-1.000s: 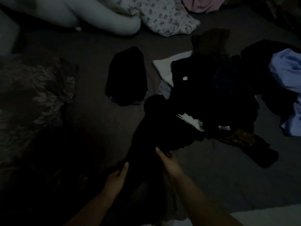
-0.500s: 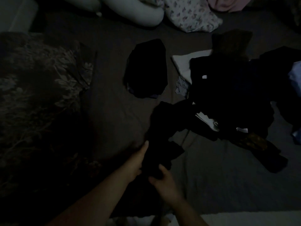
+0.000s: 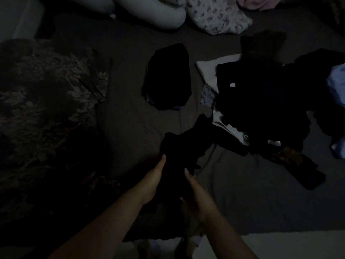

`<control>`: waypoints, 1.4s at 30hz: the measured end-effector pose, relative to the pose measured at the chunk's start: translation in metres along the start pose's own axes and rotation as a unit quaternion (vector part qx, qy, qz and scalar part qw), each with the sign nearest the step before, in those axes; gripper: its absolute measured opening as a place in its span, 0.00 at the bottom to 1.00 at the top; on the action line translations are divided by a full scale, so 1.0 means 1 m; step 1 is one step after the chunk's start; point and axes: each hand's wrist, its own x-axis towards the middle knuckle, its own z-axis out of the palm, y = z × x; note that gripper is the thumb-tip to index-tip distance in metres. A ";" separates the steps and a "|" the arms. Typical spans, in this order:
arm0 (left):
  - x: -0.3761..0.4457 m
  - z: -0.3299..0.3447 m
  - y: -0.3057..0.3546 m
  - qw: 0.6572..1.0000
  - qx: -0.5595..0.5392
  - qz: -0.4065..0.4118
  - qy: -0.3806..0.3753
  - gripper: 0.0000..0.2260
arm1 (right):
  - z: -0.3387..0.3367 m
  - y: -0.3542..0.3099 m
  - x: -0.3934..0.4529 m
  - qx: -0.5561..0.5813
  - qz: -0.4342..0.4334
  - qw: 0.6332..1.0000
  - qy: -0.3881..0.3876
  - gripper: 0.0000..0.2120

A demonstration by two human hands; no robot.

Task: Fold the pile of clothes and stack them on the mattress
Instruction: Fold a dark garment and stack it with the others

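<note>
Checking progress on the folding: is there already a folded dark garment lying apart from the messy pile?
Yes, a folded dark garment lies alone on the mattress, left of the pile.

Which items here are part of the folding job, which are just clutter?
Job:
- black garment gripped by left hand and right hand
- unfolded pile
- folded dark stack
- mattress

Lying about:
- leaf-print cushion
- floral pillow
- pale bolster
- pink cloth
</note>
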 end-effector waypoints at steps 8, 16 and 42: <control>-0.024 0.019 0.025 0.989 -0.040 0.045 0.139 0.18 | 0.013 -0.045 -0.002 -0.213 -0.280 0.934 0.059 0.14; -0.045 -0.002 0.032 0.975 -0.206 0.033 0.075 0.08 | 0.014 -0.015 -0.013 -0.346 -0.221 0.905 -0.111 0.16; -0.030 -0.016 0.016 0.744 0.569 0.333 0.109 0.15 | -0.007 -0.042 0.003 -0.735 -0.186 0.649 -0.065 0.18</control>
